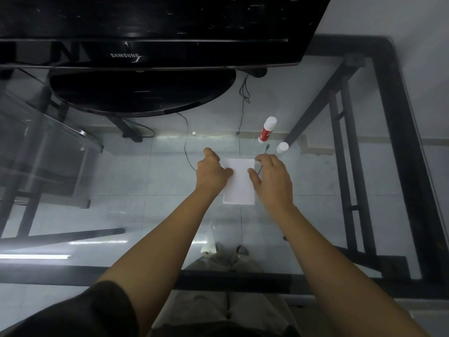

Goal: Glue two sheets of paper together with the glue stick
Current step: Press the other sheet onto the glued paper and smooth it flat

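Note:
White paper lies flat on the glass table in the middle of the view; I cannot tell whether it is one sheet or two stacked. My left hand rests on its left edge, thumb touching the paper. My right hand presses on its right edge, fingers spread and thumb on the sheet. A red and white glue stick stands tilted beyond the paper to the right. Its white cap stands separately beside it, just beyond my right hand.
A black monitor on an oval stand fills the far left and centre. Thin cables show near the paper. The table's black frame runs along the right and near edges. Floor tiles and my legs show through the glass.

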`<state>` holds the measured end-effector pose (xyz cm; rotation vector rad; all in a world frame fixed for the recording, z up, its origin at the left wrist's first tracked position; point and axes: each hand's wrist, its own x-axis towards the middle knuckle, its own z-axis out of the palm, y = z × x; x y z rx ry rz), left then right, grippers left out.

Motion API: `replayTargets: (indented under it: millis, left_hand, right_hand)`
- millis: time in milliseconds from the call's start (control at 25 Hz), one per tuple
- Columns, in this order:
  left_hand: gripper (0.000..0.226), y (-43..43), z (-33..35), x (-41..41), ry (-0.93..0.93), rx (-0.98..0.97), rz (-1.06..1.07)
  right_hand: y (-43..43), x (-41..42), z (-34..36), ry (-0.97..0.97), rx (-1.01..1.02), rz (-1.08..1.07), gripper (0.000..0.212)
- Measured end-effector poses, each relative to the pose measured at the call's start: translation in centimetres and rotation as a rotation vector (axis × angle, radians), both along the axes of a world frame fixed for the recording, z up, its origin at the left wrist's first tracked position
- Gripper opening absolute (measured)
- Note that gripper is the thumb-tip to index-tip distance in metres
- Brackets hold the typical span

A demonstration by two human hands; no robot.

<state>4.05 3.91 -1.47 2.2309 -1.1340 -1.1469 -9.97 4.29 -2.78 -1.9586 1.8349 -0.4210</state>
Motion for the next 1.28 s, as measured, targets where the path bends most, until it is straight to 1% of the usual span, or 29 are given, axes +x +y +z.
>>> replayTargets:
  millis: [40, 120, 160, 200, 280, 400, 600, 720, 760, 800, 840, 880, 920, 960, 1000, 1080, 1160, 1280]
  left_hand:
    - [0.04, 0.0, 0.0, 0.0, -0.001, 0.001, -0.001]
    - [0.04, -0.1, -0.1, -0.1, -0.008, 0.003, -0.003]
    - [0.041, -0.1, -0.1, -0.1, -0.013, 0.007, -0.004]
    - [0.041, -0.2, -0.1, -0.1, -0.019, 0.011, -0.004]
    - [0.04, -0.1, -0.2, 0.0, -0.057, 0.013, -0.014]
    - [0.032, 1.0, -0.4, 0.4, -0.14, 0.015, -0.063]
    - [0.029, 4.4, -0.2, 0.8, -0.104, -0.006, -0.111]
    - [0.029, 6.5, -0.3, 1.0, -0.122, 0.02, -0.158]
    - [0.029, 6.9, -0.3, 1.1, -0.139, -0.004, -0.177]
    - [0.028, 7.1, -0.4, 1.2, -0.156, -0.08, -0.202]
    - [0.027, 6.9, -0.5, 1.4, -0.18, -0.203, -0.25]
    - [0.034, 6.3, -0.7, 1.6, -0.213, -0.309, -0.336]
    - [0.047, 5.4, -0.9, 1.8, -0.25, -0.354, -0.467]
    - [0.058, 4.6, -1.2, 2.1, -0.303, -0.346, -0.628]
    - [0.064, 3.8, -1.5, 2.5, -0.38, -0.315, -0.796]
    - [0.071, 3.3, -2.3, 3.7, -0.523, -0.251, -1.066]
    - [0.076, 4.3, -2.9, 4.5, -0.565, -0.228, -1.196]
    - [0.078, 7.1, -3.4, 4.8, -0.562, -0.251, -1.325]
  right_hand:
    - [0.2, -0.7, -0.2, 0.069, -0.014, 0.16, 0.041]
    - [0.5, -2.2, -0.5, 0.227, 0.052, 0.456, 0.054]
    - [0.7, -2.8, -0.7, 0.299, 0.091, 0.548, 0.057]
    - [0.9, -3.2, -0.9, 0.354, 0.112, 0.593, 0.059]
    - [1.0, -3.4, -1.2, 0.416, 0.127, 0.603, 0.06]
    - [0.9, -3.2, -1.1, 0.47, 0.137, 0.598, 0.061]
    - [0.7, -2.9, -1.4, 0.518, 0.147, 0.595, 0.062]
    - [0.6, -2.9, -1.4, 0.526, 0.15, 0.604, 0.063]
    - [0.6, -2.9, -1.4, 0.525, 0.154, 0.605, 0.063]
    - [0.6, -2.9, -1.3, 0.524, 0.16, 0.609, 0.063]
    - [0.6, -2.9, -1.3, 0.521, 0.164, 0.611, 0.063]
    - [0.6, -2.9, -1.2, 0.516, 0.165, 0.611, 0.062]
    - [0.6, -2.9, -1.1, 0.514, 0.165, 0.611, 0.062]
    - [0.6, -2.9, -1.0, 0.515, 0.167, 0.614, 0.062]
    - [0.6, -2.8, -0.9, 0.517, 0.17, 0.616, 0.062]
    - [0.6, -2.7, -0.8, 0.515, 0.179, 0.61, 0.062]
    - [0.6, -2.6, -0.8, 0.517, 0.185, 0.603, 0.062]
    - [0.6, -2.7, -0.8, 0.531, 0.179, 0.609, 0.063]
